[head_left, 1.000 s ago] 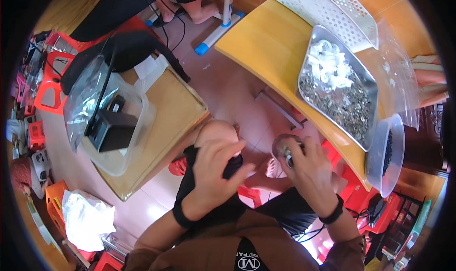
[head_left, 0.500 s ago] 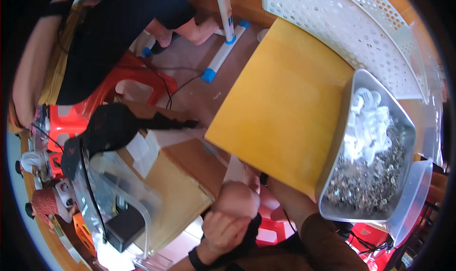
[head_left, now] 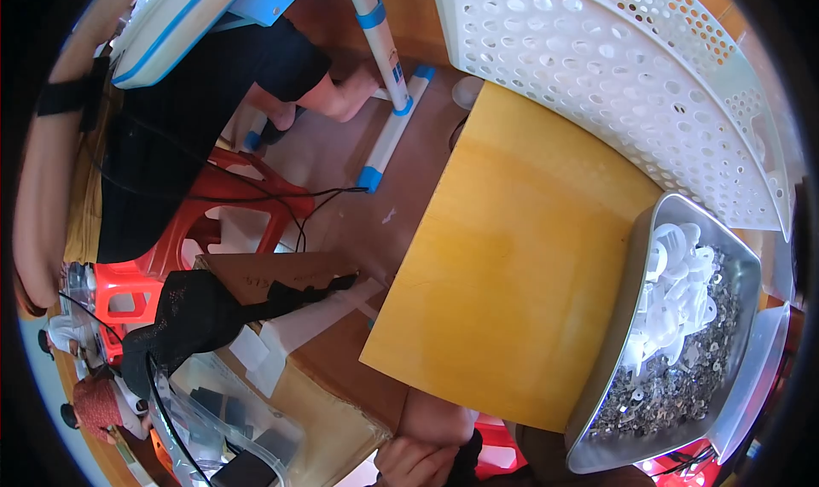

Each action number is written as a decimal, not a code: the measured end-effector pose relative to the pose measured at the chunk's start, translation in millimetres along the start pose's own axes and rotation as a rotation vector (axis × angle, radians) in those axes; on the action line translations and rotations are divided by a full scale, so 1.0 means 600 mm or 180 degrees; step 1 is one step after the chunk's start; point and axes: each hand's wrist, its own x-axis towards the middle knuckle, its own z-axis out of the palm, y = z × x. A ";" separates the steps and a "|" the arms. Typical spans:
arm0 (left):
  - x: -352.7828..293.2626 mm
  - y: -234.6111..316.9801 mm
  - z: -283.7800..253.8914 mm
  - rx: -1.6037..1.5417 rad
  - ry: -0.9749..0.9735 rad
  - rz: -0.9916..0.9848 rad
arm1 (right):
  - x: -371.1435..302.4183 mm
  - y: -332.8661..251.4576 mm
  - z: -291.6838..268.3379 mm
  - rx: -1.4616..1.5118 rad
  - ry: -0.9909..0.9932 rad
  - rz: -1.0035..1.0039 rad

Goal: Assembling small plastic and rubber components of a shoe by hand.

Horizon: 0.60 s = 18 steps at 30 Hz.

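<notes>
My left hand (head_left: 415,463) is at the lower edge, its fingers curled together against a bare knee (head_left: 437,419). What it holds, if anything, is hidden. My right hand does not show; only a dark brown sleeve (head_left: 539,454) appears below the front edge of the yellow tabletop (head_left: 503,256). On the tabletop's right side stands a metal tray (head_left: 601,342). White plastic pieces (head_left: 674,303) are heaped in its far part, and small shiny metal parts (head_left: 665,397) spread over the rest. Neither hand is seen touching the tray.
A white perforated panel (head_left: 589,77) stands along the tabletop's far right edge. Left are a cardboard box (head_left: 341,393) with a black cloth bag (head_left: 183,316) on it, a clear plastic bin (head_left: 256,419), red stools (head_left: 171,239) and a seated person (head_left: 188,120). Cables cross the floor.
The view has tilted, so the tabletop, tray and box sit lower in the picture. My right forearm has mostly dropped out of sight. My left hand stays curled at the knee.
</notes>
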 end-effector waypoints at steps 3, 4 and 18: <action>-0.001 0.004 -0.006 0.0021 -0.0125 -0.0052 | -0.011 -0.026 0.030 0.0091 -0.0043 0.0042; -0.001 0.006 -0.004 0.0021 -0.0130 -0.0031 | -0.015 -0.035 0.038 0.0118 -0.0056 0.0060; -0.012 0.005 0.021 -0.0234 0.0112 0.0286 | -0.224 -0.057 -0.070 -0.0321 0.0031 0.1038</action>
